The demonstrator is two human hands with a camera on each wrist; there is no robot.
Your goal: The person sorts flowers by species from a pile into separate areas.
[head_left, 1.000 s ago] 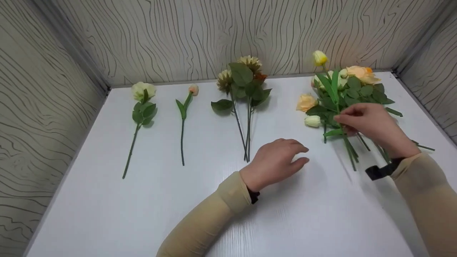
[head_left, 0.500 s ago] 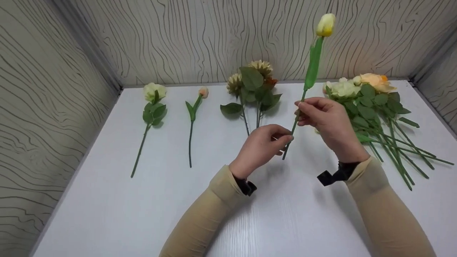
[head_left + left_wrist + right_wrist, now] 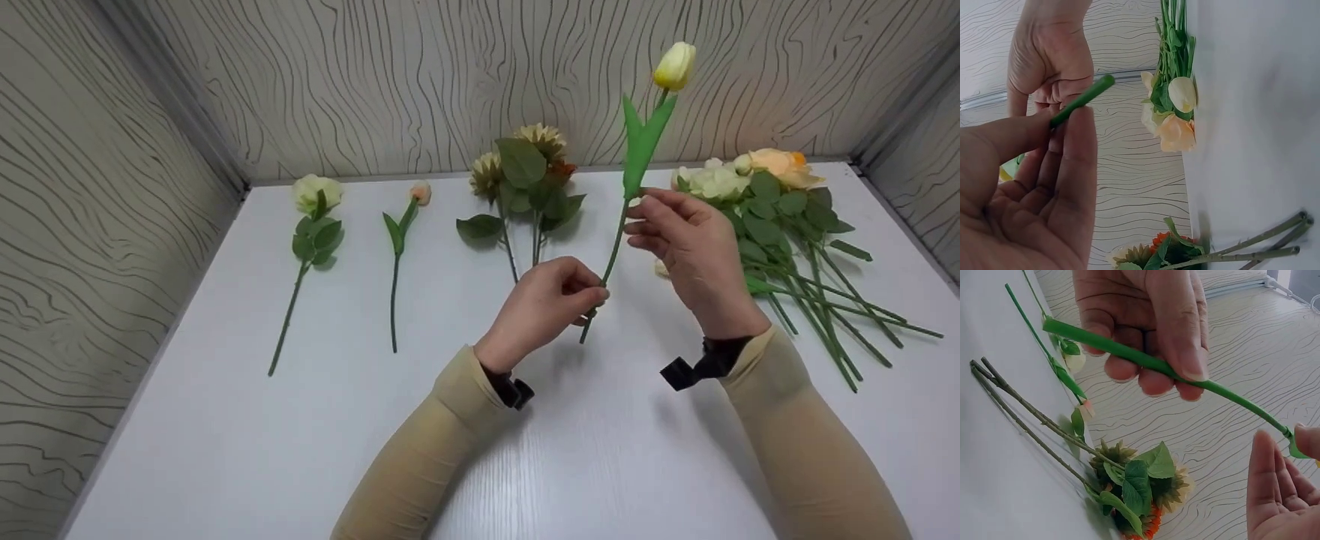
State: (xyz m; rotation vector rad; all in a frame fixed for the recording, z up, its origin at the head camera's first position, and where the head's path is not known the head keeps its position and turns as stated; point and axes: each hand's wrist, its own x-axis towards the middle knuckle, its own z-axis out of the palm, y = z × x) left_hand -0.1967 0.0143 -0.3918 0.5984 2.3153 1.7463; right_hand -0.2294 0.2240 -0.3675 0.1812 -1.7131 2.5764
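A pale yellow artificial tulip stands tilted above the table, its head up and leaning right. My left hand pinches its green stem near the lower end, thumb against fingertips. Higher up, my right hand holds the stem lightly at the base of the leaves, with thumb and forefinger. Its other fingers are spread a little. In the left wrist view, the cut end of the stem pokes out past the left thumb, and the right hand is beyond.
On the white table lie a cream rose, a peach tulip and a bunch of daisy-like flowers. A heap of roses and tulips is at the right, stems pointing forward. Patterned walls enclose the back and sides.
The right hand has drawn the yellow tulip from the heap to the middle. The left hand has taken its lower stem. Since then the right fingers have slid up to the leaf base.
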